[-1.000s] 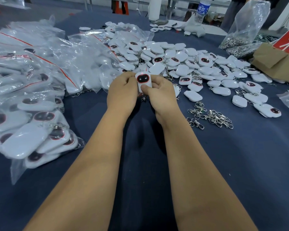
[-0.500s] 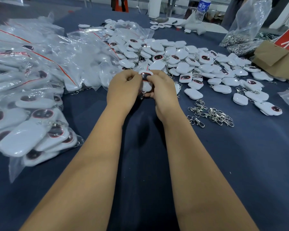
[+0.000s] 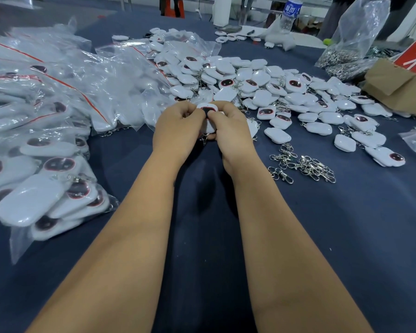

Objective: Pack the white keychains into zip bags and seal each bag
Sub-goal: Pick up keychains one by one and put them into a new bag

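My left hand (image 3: 178, 128) and my right hand (image 3: 231, 131) meet above the dark blue cloth, both gripping one white keychain (image 3: 208, 116) with a dark oval face rimmed in red. Its metal clasp (image 3: 204, 140) hangs down between my palms. Whether a zip bag surrounds this keychain I cannot tell. Just beyond my hands lies a heap of loose white keychains (image 3: 269, 92). Filled zip bags (image 3: 46, 121) with red seal strips are piled on the left.
A small heap of loose metal clasps (image 3: 303, 167) lies right of my right forearm. At the far right stand a cardboard box (image 3: 399, 87) with a red sign and a clear bag of metal parts (image 3: 353, 39). A water bottle (image 3: 291, 13) stands at the back.
The keychain has sunk lower between my hands and my fingers have closed further over it. My hands have stayed in nearly the same place.
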Demonstrator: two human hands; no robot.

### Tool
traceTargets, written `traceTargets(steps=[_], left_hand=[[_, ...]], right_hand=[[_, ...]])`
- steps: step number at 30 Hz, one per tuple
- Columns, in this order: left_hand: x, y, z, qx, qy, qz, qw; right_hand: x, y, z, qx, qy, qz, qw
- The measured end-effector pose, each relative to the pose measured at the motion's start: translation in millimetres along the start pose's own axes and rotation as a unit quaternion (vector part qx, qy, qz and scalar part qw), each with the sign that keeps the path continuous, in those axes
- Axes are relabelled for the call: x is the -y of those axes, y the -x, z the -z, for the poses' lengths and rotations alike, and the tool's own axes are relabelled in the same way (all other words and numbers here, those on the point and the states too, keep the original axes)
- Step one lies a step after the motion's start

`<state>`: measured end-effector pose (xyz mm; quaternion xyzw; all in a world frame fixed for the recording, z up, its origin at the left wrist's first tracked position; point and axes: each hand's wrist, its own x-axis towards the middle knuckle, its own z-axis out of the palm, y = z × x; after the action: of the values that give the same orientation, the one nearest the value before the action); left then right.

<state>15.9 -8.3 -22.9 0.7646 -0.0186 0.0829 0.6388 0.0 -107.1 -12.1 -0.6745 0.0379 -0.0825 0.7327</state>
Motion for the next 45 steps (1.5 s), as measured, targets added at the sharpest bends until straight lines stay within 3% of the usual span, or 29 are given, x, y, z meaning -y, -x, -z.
traceTargets(steps=[11, 21, 26, 30, 32, 34, 36, 40, 45], left_hand=[[-3, 2, 0, 0.011, -0.007, 0.002, 1.000], [-2, 1, 0, -0.024, -0.067, -0.036, 0.997], [-2, 1, -2, -0.021, -0.045, -0.033, 0.998], [0, 1, 0, -0.049, -0.020, -0.045, 0.998], [2, 0, 2, -0.064, -0.039, -0.046, 0.996], [2, -1, 3, -0.070, -0.064, -0.039, 0.995], [1, -1, 2, -0.058, -0.085, -0.032, 0.994], [-2, 2, 2, -0.058, -0.089, -0.026, 0.994], [-4, 1, 2, -0.097, -0.052, -0.023, 0.994]], right_hand=[[3, 2, 0, -0.019, -0.027, -0.007, 0.999], [2, 1, 0, -0.001, -0.030, -0.017, 0.999], [1, -2, -1, -0.039, -0.009, -0.018, 0.999], [7, -4, 3, -0.108, -0.199, -0.056, 0.972], [10, -3, 8, -0.069, -0.339, -0.054, 0.937], [11, -2, 12, -0.019, -0.394, -0.024, 0.919], [11, -1, 7, -0.003, -0.369, 0.000, 0.929], [5, -1, -7, -0.054, -0.160, 0.029, 0.985], [-1, 1, -12, -0.095, 0.005, 0.082, 0.992]])
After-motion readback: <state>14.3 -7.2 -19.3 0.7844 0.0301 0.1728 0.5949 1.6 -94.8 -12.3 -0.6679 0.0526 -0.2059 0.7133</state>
